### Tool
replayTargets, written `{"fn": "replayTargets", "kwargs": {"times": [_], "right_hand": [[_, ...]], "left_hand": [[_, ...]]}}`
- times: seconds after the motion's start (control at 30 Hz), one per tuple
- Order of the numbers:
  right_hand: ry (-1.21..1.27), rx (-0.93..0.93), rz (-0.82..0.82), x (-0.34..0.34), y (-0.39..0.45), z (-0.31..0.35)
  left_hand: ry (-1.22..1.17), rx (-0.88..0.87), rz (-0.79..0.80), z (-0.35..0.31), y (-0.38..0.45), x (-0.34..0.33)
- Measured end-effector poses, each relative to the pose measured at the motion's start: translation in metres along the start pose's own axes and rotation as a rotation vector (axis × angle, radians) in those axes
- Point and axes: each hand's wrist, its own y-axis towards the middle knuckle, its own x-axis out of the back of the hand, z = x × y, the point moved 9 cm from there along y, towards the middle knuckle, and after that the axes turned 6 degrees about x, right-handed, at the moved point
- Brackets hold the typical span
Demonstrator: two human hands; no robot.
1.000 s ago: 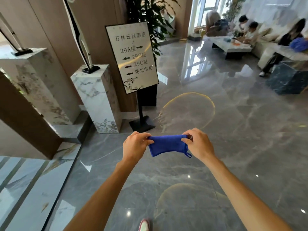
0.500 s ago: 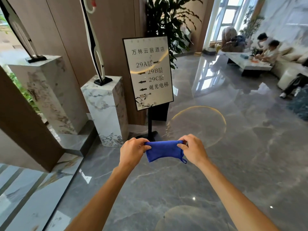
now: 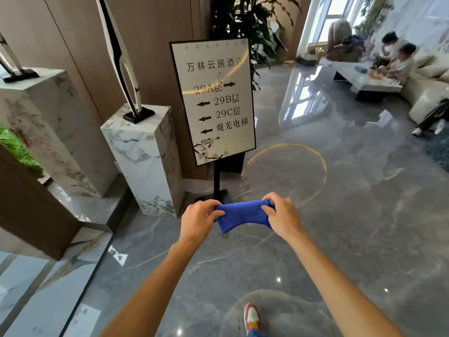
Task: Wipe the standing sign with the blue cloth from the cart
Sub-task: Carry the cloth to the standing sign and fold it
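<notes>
The left hand (image 3: 198,221) and right hand (image 3: 281,216) each pinch one end of the cloth (image 3: 243,215), folded and held out low in front of the sign (image 3: 213,100). It looks soft and light, easy to bunch in one hand. The sign looks thin on its pole, so a gentle wipe seems best.

Both arms reach forward — left hand (image 3: 198,221) and right hand (image 3: 281,216) pinching with curled fingers.

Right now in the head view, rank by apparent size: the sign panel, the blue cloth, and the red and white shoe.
1. sign panel, largest by far.
2. blue cloth, partly hidden by both hands.
3. red and white shoe, smallest, though the frame's bottom edge crops it.
</notes>
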Motion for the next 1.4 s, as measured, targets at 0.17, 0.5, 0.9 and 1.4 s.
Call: {"fn": "replayTargets", "kwargs": {"times": [0.17,0.5,0.9,1.4], "right_hand": [[-0.053,-0.019,0.098,-0.013,0.052,-0.007],[0.092,0.119,0.109,-0.005,0.194,-0.026],[0.455,0.124,0.149,0.004,0.305,-0.061],[0.807,0.038,0.292,-0.020,0.381,-0.071]], "left_hand": [[0.011,0.041,-0.026,0.003,0.043,-0.009],[-0.036,0.101,-0.043,-0.009,0.164,-0.048],[-0.267,0.341,-0.140,-0.032,0.241,-0.080],[-0.506,0.466,-0.109,-0.016,0.309,-0.109]]}}
